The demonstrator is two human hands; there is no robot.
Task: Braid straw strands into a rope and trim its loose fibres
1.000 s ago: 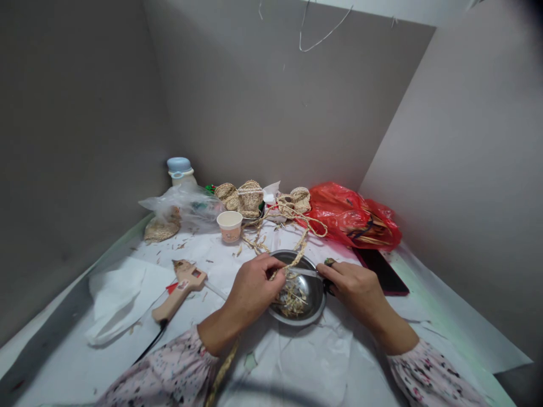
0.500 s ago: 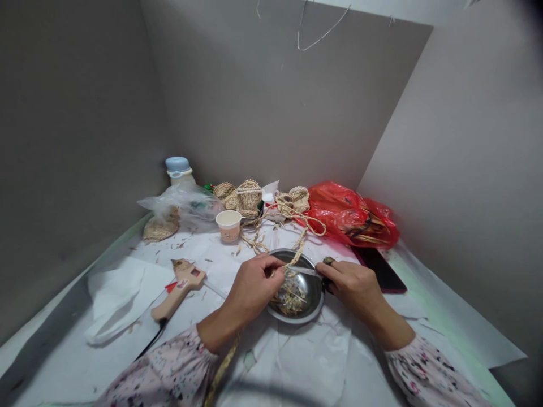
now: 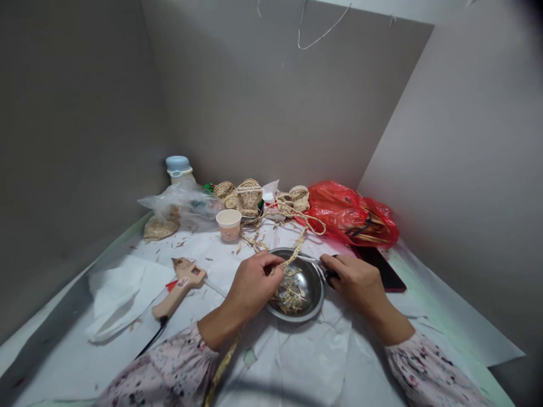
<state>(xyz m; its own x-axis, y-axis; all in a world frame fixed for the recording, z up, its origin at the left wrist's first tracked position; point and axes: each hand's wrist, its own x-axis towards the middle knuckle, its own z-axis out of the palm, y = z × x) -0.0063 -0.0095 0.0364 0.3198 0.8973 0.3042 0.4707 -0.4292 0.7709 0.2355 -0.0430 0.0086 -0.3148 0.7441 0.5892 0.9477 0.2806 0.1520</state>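
My left hand (image 3: 257, 282) pinches a braided straw cord (image 3: 296, 249) over the near left rim of a metal bowl (image 3: 314, 312). The cord's tail runs back under my left forearm. Black-handled scissors (image 3: 311, 259) are gripped in my right hand (image 3: 354, 277) at the bowl's right side, their pale blades pointing left towards the cord. Whether the blades touch the cord, I cannot tell. Straw clippings (image 3: 291, 297) lie in the bowl, below both hands.
A glue gun (image 3: 180, 288) lies on the left with its cable. Behind are a paper cup (image 3: 229, 225), a clear plastic bag (image 3: 182, 200), a bottle (image 3: 179, 169), woven straw pieces (image 3: 249, 198) and a red bag (image 3: 339, 212). A dark tablet-like slab (image 3: 379, 268) lies right.
The scissors and my right hand have shifted slightly up and away, and the blades sit higher against the cord. My left hand stays nearly still on the cord.
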